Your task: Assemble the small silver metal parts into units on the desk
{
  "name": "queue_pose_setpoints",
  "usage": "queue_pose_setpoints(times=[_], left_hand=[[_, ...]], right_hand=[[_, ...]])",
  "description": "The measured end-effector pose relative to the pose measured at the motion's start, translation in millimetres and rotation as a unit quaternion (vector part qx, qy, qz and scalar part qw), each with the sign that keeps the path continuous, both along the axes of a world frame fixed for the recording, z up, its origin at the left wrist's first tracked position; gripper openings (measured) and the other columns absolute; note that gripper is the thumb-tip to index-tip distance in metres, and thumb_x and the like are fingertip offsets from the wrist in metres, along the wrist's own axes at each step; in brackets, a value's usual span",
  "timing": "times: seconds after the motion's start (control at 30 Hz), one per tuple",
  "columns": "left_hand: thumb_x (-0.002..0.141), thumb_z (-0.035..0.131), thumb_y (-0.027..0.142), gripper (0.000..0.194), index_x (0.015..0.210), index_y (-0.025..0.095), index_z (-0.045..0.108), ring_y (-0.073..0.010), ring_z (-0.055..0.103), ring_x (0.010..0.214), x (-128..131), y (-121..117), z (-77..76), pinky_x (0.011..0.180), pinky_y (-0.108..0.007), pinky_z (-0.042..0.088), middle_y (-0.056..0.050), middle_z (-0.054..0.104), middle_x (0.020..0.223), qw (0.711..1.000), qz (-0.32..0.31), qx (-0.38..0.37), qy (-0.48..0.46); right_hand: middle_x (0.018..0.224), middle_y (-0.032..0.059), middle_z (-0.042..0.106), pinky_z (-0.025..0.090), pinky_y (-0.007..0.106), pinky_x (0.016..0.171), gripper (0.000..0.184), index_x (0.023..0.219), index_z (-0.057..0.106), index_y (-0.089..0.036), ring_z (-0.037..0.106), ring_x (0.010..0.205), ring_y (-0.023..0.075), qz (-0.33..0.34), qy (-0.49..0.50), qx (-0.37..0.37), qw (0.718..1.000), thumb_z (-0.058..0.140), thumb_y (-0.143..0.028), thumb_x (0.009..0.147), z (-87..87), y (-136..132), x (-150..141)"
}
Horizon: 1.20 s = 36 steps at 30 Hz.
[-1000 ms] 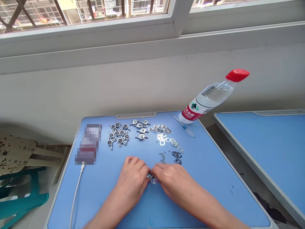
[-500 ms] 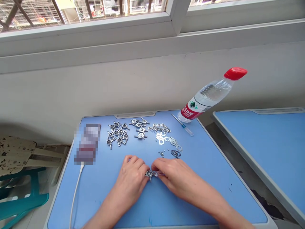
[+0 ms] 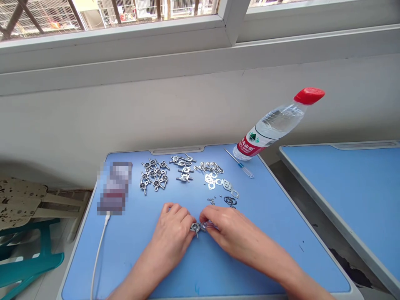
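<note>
Right, count first. Two hands are in view, both the person's own: the left hand (image 3: pixel 171 238) and the right hand (image 3: pixel 229 231), low over a blue worktop (image 3: pixel 250 262), backs upward. Between them is one round metal fitting (image 3: pixel 195 227), a ring-faced body with a thin pin pointing down the image, and one bright metal piece (image 3: pixel 208 225) sits against its right side. The left grip is closed, its fingertips pressed to the fitting's left edge. The right grip is also closed, pinched on the bright piece. Neither hand is released. Both parts are near the middle of the worktop.

Beyond the hands lie roughly nine cross-shaped metal fittings (image 3: pixel 154 175) in a loose cluster, and about four pinned metal fittings (image 3: pixel 183 168) to their right. Further right are several small metal clips (image 3: pixel 209 167), about six flat metal gaskets (image 3: pixel 218 183), a few black O-rings (image 3: pixel 230 201) and a small heap of tiny screws (image 3: pixel 211 201), too small to count.

One precision screwdriver (image 3: pixel 240 164) with a blue handle lies at the far edge. One water bottle (image 3: pixel 268 129) with a red cap leans right at that edge. One pixelated object (image 3: pixel 115 188), unreadable, lies far left, with one white cable (image 3: pixel 99 254) running from it. A second blue worktop (image 3: pixel 331 196) stands to the right.
</note>
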<state>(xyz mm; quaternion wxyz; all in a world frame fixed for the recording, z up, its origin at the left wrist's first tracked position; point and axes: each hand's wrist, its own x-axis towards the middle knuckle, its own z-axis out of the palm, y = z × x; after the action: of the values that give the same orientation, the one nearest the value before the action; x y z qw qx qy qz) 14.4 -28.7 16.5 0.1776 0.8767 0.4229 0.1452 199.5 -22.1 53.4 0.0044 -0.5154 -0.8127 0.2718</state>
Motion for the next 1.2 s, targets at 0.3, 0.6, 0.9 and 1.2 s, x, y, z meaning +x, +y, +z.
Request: queue_pose_setpoints(times=[0.3,0.6,0.9,1.2], left_hand=[[0.083,0.061,0.009,0.010,0.087,0.017,0.058,-0.0197,0.052,0.080,0,0,0.2,0.081,-0.039,0.041,-0.001,0.061,0.082,1.000,-0.001,-0.002,0.005],[0.083,0.063,0.009,0.010,0.087,0.017,0.059,-0.0200,0.052,0.080,0,-1,-2.1,0.081,-0.039,0.041,-0.002,0.061,0.082,1.000,-0.001,0.008,0.002],[0.084,0.063,0.010,0.008,0.083,0.016,0.058,-0.0194,0.052,0.080,1,-1,-2.1,0.081,-0.038,0.041,-0.001,0.060,0.081,1.000,0.000,0.024,0.010],[0.082,0.065,0.011,0.010,0.085,0.017,0.059,-0.0192,0.052,0.079,0,0,-0.8,0.081,-0.038,0.041,-0.001,0.061,0.081,1.000,0.001,0.009,0.005]], right_hand=[[0.077,0.0031,0.064,0.024,0.026,0.053,0.023,0.077,0.056,-0.017,0.059,0.063,0.0164,0.046,-0.058,0.049,0.996,0.044,0.001,0.085,-7.8,-3,-2],[0.068,0.0008,0.058,0.016,0.028,0.048,0.033,0.072,0.052,-0.018,0.048,0.050,0.0145,0.093,-0.111,0.105,0.984,0.040,0.012,0.068,-14.5,-5,-3],[0.068,0.0000,0.058,0.016,0.027,0.048,0.033,0.073,0.050,-0.019,0.046,0.048,0.0137,0.099,-0.095,0.136,0.981,0.040,0.012,0.067,-17.2,-8,-4],[0.070,-0.0002,0.058,0.016,0.027,0.048,0.029,0.072,0.046,-0.019,0.049,0.051,0.0137,0.093,-0.092,0.115,0.985,0.043,0.010,0.071,-15.4,-6,-1]])
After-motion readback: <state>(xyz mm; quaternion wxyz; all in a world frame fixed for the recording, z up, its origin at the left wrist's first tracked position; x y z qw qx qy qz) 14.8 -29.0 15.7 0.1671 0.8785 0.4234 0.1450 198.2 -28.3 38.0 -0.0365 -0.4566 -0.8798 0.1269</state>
